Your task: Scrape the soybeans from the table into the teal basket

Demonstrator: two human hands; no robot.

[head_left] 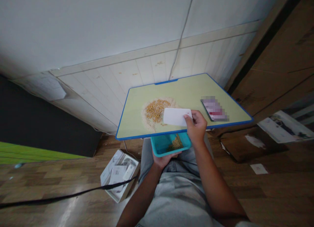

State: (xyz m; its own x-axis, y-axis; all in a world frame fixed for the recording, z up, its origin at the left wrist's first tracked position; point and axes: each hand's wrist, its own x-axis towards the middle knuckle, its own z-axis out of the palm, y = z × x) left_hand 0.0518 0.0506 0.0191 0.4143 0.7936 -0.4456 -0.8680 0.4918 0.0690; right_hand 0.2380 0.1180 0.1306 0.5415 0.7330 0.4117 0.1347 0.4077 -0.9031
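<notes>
My right hand (197, 124) grips the right end of a white flat card (175, 117), held over the front part of the pale green table (188, 89). The card's left edge is beside a pile of yellow beans (154, 110), which lies on a spread of pale grains (148, 121). Below the table's front edge, my left hand (164, 160) holds a teal container (159, 144) from underneath; most of its fingers are hidden. Beans (177, 142) lie inside the container, mostly toward its right side.
A phone-like object (214, 109), partly pixelated, rests on the table's right side. An open white box (120, 174) stands on the floor at the left, crossed by a black strap (85, 191). Cardboard (245, 148) is at the right. A cable (183, 32) runs down the wall.
</notes>
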